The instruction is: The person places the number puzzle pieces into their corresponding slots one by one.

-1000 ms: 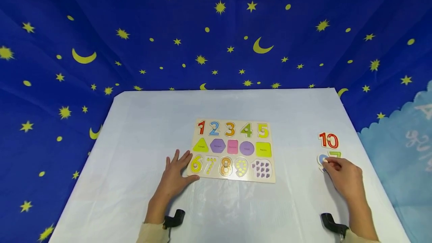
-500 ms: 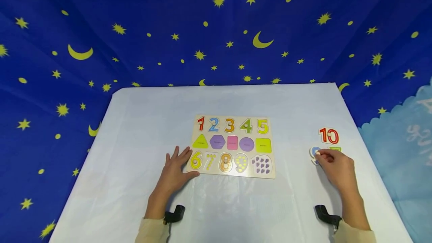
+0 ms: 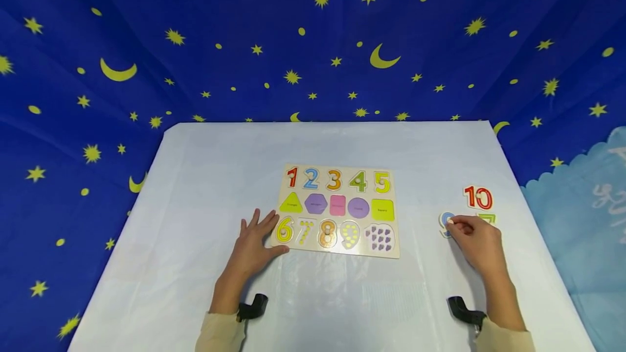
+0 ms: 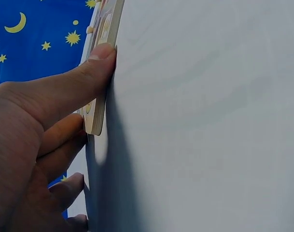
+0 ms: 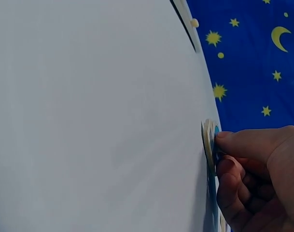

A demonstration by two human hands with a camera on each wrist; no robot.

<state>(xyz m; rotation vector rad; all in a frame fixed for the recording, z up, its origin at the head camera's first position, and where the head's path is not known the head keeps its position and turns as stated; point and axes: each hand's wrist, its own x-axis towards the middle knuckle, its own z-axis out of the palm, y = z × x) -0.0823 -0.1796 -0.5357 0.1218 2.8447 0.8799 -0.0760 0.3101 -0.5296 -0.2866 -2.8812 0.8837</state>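
1. Pinching the blue number piece (image 5: 209, 140) with the right hand's fingers (image 5: 233, 140), thumb and fingertip curling tight on it.
2. Holding that piece (image 3: 446, 221) right at the fingertips, on the left side of the right hand (image 3: 476, 243), low over the bench (image 3: 342, 145). Not showing clearly if touching the bench or lifted a bit.
3. Showing only the thin edge of the piece in the right wrist view, so not telling which way its long side is pointing.
4. Leaving a red 10 (image 3: 477, 198) and a green piece (image 3: 487, 217) lying just beside the right hand, on its far side.
5. Resting the left hand (image 3: 254, 249) flat on the bench, fingers (image 4: 60, 135) straight and loose, gripping nothing.
6. Pressing the left thumb (image 4: 89, 72) against the near left corner of the puzzle board (image 3: 342, 253).
7. Lying well apart from the blue piece, off to its left, with bare bench between: the board.
8. Being much nearer to the blue piece with the right hand than with the left.
9. Hanging all around behind the bench: a blue cloth (image 3: 195, 69) with yellow stars and moons.
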